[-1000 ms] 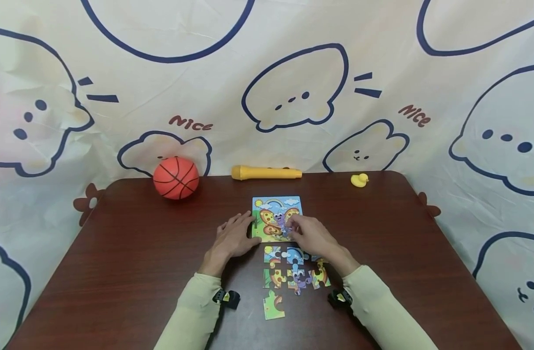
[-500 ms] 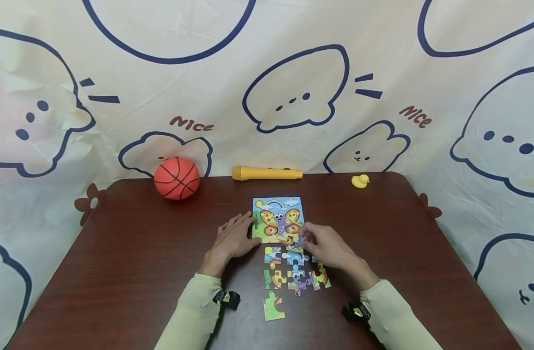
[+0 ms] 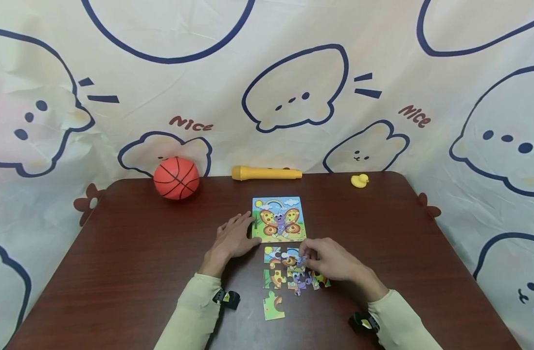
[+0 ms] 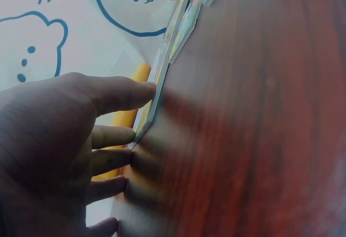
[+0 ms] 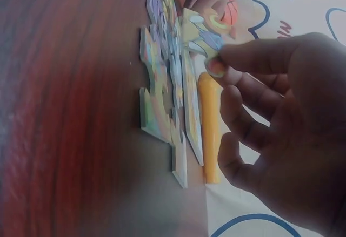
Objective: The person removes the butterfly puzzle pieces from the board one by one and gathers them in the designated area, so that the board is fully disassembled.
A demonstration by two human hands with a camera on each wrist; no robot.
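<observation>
A square puzzle board [image 3: 264,233] with a butterfly picture lies mid-table. My left hand [image 3: 234,237] rests at its left side, thumb and fingers touching the edge in the left wrist view. Between thumb and fingertips, my right hand [image 3: 334,257] pinches a jigsaw piece [image 5: 197,32], raised over the loose pieces just below the board. Those pieces lie roughly in rows: a sun piece [image 3: 272,253], a purple butterfly-body piece [image 3: 298,281], a yellow wing piece [image 3: 277,278] and others. Lowest is a green corner piece [image 3: 272,308]. The right hand and held piece partly hide the upper right pieces.
A red toy basketball [image 3: 176,178], a yellow toy microphone [image 3: 267,173] and a yellow rubber duck [image 3: 359,181] stand along the back edge of the brown table [image 3: 140,272]. A printed cloth [image 3: 223,97] hangs right behind it.
My right hand has moved the pinched jigsaw piece off the board, toward me, over the loose pieces. The whole butterfly picture shows now. The left hand stays at the board's edge.
</observation>
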